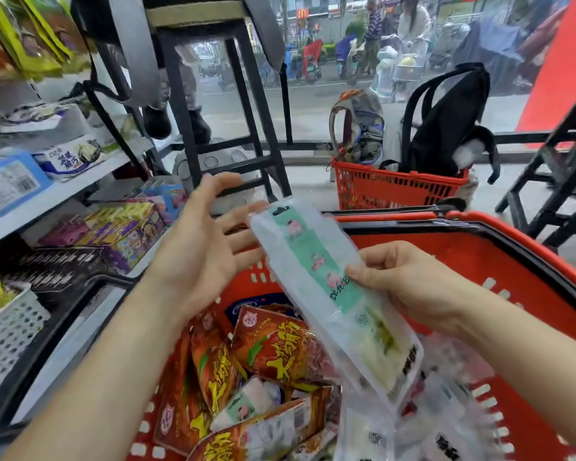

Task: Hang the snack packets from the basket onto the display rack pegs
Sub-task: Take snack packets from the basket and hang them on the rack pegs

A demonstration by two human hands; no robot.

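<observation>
Right grip (pixel 409 287) is clamped on the clear snack packet (pixel 316 261). The thumb is on the printed face and the fingers are curled round the back, pinching its right edge about halfway along. Left grip (pixel 203 251) holds nothing, with the palm turned up and the fingers spread. It sits just beside the packet's top end, and I can't tell if the fingertips actually touch it or are only behind it.

The packet is up in the air over the red basket (pixel 479 227), above the pile of red packets (pixel 273 347) left inside. Its long axis runs diagonally, from low and right near the person's wrist up and away to the left. The hang hole (pixel 281 210) is at that far upper-left end, so the business end already points away from the body and toward the shelf (pixel 80 181) side.

What matters for the next move, I reckon, is that the hole is well along the packet from the pinch, so that end will flop around a bit. The free left grip is much nearer the hole than the right one. My guess is it steadies or takes the top edge before threading.

No bare peg shows clearly. The hanging bags (pixel 20 38) at top left suggest the rack is up that way, so the packet would need to swing up and left.
</observation>
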